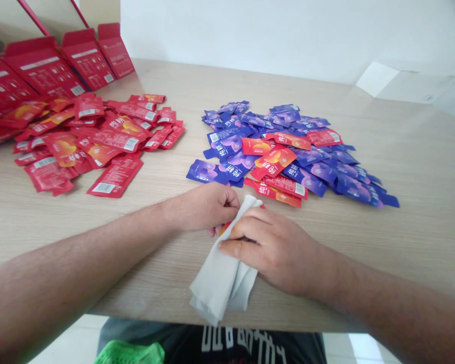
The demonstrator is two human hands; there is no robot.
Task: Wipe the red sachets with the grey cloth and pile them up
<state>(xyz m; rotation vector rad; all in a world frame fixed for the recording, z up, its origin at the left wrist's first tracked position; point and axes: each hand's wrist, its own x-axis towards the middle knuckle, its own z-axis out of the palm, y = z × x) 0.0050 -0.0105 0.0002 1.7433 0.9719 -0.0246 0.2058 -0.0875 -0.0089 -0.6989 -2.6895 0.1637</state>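
Both my hands meet near the front edge of the wooden table (402, 212). My right hand (273, 247) is closed on a white cloth (220, 283), which hangs down over the table edge. My left hand (207, 207) is curled shut against it, pinching a red sachet (224, 227) of which only a sliver shows between the hands. Just beyond my hands lies a pile of purple sachets (318, 162) with a few red ones (273, 162) mixed in on top.
A pile of red sachets (87, 136) lies at the left. Behind it stand several flattened red cartons (60, 65). A white wall runs along the far side. A pale sheet (379, 78) rests at the back right.
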